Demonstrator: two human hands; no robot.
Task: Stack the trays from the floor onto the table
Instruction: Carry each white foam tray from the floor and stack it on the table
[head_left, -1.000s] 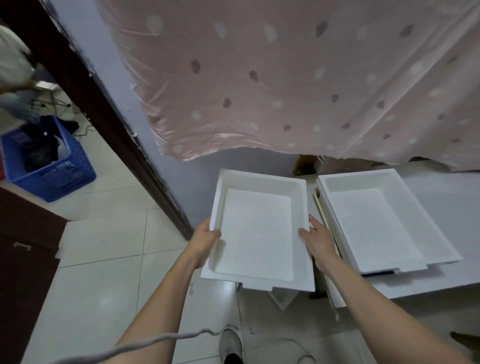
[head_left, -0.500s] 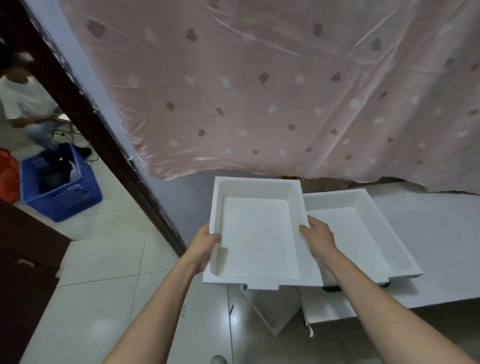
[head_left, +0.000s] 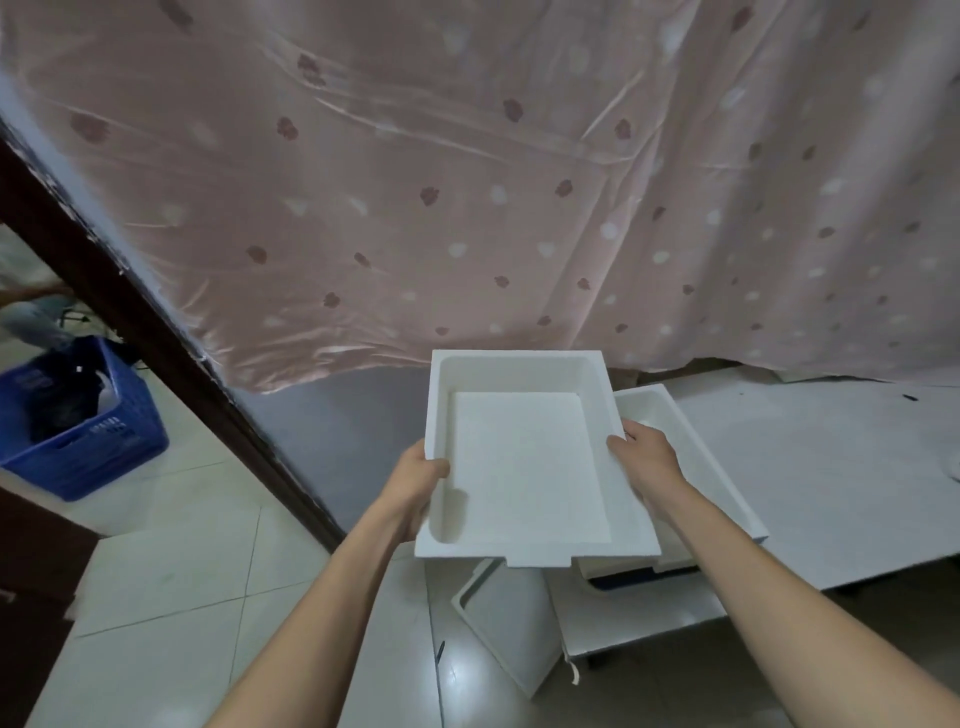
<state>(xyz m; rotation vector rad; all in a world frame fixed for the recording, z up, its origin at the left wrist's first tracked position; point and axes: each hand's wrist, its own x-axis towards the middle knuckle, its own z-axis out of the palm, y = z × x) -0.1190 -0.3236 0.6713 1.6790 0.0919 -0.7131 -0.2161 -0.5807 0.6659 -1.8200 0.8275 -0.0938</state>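
Note:
I hold a white foam tray level in the air in front of me. My left hand grips its left rim and my right hand grips its right rim. The held tray overlaps the left part of another white tray that rests on the white table. That tray sits on at least one more, whose edge shows beneath. One more white tray leans on the floor below the held one.
A pink spotted curtain hangs behind the table. A dark door frame runs diagonally at the left. A blue crate with dark clothes sits on the tiled floor, a person partly visible beyond it.
The held tray has moved right and up, from beside the table's trays to partly over them. Both hands kept their grip throughout.

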